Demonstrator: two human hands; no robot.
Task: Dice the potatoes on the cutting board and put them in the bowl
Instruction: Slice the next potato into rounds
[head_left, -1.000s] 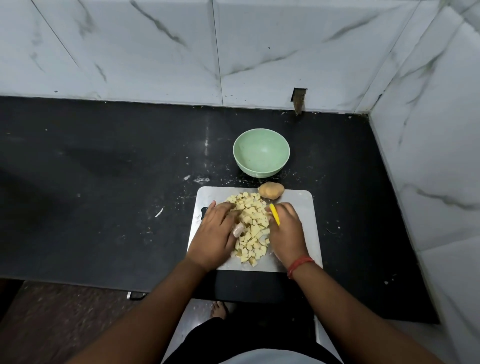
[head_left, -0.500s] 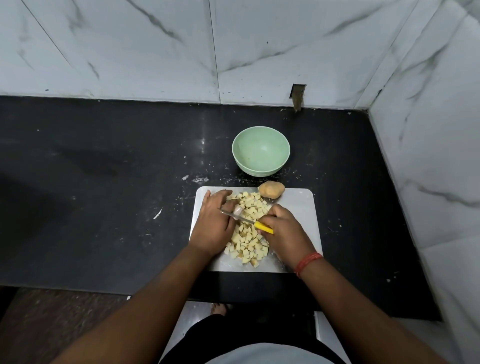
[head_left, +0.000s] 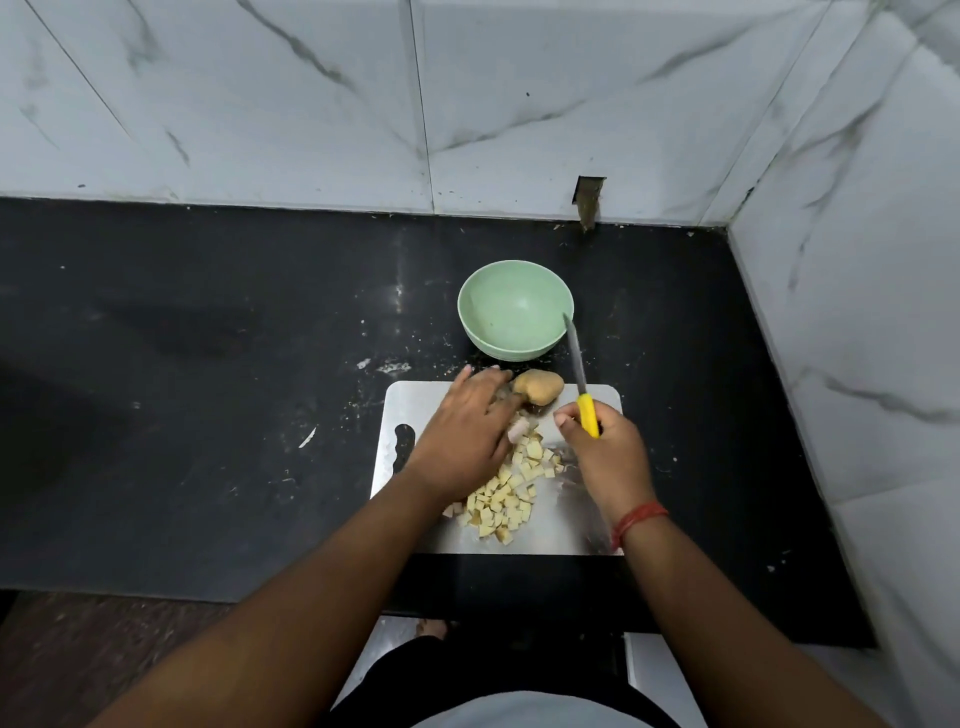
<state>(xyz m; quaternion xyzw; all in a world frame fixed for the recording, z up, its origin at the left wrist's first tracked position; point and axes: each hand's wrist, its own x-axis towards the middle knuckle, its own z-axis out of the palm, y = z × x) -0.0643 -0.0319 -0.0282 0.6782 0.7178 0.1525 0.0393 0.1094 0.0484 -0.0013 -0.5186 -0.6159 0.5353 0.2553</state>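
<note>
On the board's far edge: whole potato (head_left: 540, 386)
Left hand (head_left: 464, 432): moved off the dice (head_left: 506, 493), fingers relaxed, reaching that potato
Right hand (head_left: 602, 451): clenched round knife (head_left: 581, 384), now raised, blade toward bowl (head_left: 514, 310)

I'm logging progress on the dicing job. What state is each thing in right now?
Bowl: upright, empty.
Whole potato: uncut, at the board's far edge.
Diced potato: piled on the board.
Cutting board: flat on the counter.
Knife: lifted, blade pointing toward the bowl.
Left hand: reaching to the whole potato.
Right hand: grips the knife handle.
</note>
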